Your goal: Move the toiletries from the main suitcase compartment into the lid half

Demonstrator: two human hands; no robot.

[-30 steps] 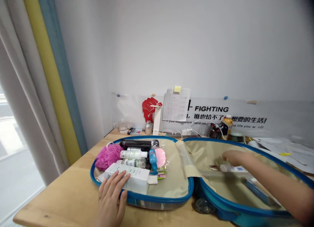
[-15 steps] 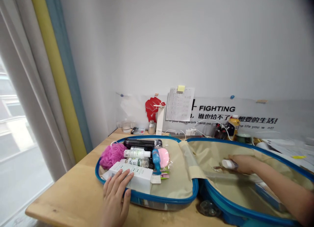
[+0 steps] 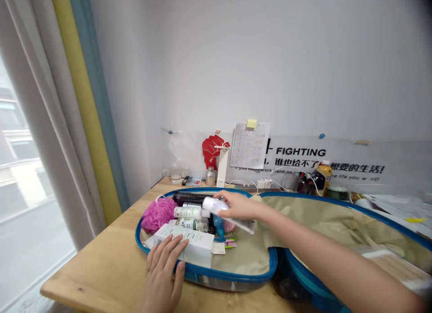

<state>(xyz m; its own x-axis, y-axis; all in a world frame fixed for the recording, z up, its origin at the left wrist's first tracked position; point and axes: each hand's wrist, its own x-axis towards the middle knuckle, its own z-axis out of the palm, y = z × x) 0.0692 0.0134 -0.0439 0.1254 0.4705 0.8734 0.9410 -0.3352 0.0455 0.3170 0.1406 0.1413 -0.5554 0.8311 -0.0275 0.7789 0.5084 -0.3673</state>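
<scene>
My right hand [image 3: 241, 206] grips a white-capped squeeze tube [image 3: 213, 205] over the left half of an open blue-rimmed suitcase [image 3: 243, 271]. My left hand [image 3: 165, 268] lies with fingers stretched out on a white box [image 3: 199, 249] at the case's near edge. Behind the box are a clear bottle [image 3: 192, 224], a white bottle [image 3: 187, 212] and a pink bath puff [image 3: 159, 214]. A blue bottle [image 3: 219, 227] stands out below the tube, and a pink round item beside it is mostly covered by the tube and hand.
The suitcase's right half [image 3: 324, 218] lies open, with a pack of thin wooden sticks [image 3: 400, 268] in it. Along the wall are a small jar [image 3: 210, 175], a power strip [image 3: 265, 183], a yellow bottle [image 3: 324, 173] and papers [image 3: 391, 205]. Something dark and rounded sits below the hinge.
My right hand has carried the tube leftward from the right half of the suitcase to above the left half. My left hand stays on the white box.
</scene>
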